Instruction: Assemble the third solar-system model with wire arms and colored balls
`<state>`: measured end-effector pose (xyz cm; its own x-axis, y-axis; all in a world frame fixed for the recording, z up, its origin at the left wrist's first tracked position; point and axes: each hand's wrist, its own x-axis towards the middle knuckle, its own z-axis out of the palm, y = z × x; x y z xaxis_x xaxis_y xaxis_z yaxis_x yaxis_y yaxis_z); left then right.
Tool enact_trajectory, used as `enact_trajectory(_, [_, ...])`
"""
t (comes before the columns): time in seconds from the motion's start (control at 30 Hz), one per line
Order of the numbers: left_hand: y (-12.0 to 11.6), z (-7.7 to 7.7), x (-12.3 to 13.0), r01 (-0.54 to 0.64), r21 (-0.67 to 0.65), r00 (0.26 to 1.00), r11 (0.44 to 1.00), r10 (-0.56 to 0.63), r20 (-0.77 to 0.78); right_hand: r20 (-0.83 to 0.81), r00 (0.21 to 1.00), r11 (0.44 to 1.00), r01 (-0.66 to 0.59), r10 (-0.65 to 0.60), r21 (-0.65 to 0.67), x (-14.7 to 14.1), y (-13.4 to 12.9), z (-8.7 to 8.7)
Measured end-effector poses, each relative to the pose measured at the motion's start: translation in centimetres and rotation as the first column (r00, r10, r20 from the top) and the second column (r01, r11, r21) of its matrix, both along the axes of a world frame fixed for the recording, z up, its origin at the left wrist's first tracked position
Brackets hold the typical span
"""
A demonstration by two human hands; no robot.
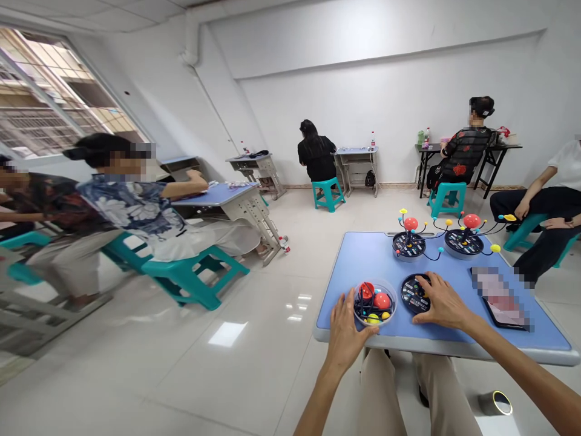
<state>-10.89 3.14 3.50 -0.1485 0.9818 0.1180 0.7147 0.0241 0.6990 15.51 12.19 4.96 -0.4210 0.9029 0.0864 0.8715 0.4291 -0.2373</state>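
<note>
Clear plastic bowl rests just against the left hand's fingers.

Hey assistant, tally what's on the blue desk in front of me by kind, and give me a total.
Assembled planet models: 2
Black disc base: 1
Clear bowl of parts: 1
Phone: 1
Total: 5

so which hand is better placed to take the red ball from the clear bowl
Left, probably: the left hand is at the rim of the clear bowl, while the right hand rests on the black round base.
</note>
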Motion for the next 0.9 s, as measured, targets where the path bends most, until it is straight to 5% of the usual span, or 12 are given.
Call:
enact_trajectory(0.27, [0.3, -0.6, 0.0, 0.016, 0.03, 1.0, 0.999, -0.015, -0.014, 0.083, 0.996, 0.998, -0.04, 0.035, 0.055, 0.9, 0.4, -0.8])
enact_trajectory(0.43, [0.3, -0.7, -0.3, 0.044, 0.023, 0.998, 0.999, -0.043, -0.039, 0.013, 0.999, 0.99, -0.037, 0.035, 0.139, -0.1, -0.2, 1.5])
enact_trajectory(0.57, [0.2, -1.1, -0.4, 0.033, 0.054, 0.999, 0.998, -0.03, -0.044, -0.199, 0.966, 0.984, -0.15, 0.166, 0.093, -4.3, -1.4, 4.7])
enact_trajectory(0.67, [0.2, -1.5, -0.3, 0.009, 0.082, 0.999, 0.997, -0.005, -0.045, -0.189, 0.967, 0.984, -0.179, 0.172, -0.021, -8.8, -1.9, 6.0])
enact_trajectory(0.9, [0.4, -1.8, -0.1, 0.01, 0.132, 0.998, 0.991, -0.003, -0.059, -0.075, 0.997, 0.984, -0.017, 0.004, -0.176, -16.0, -1.3, 4.4])
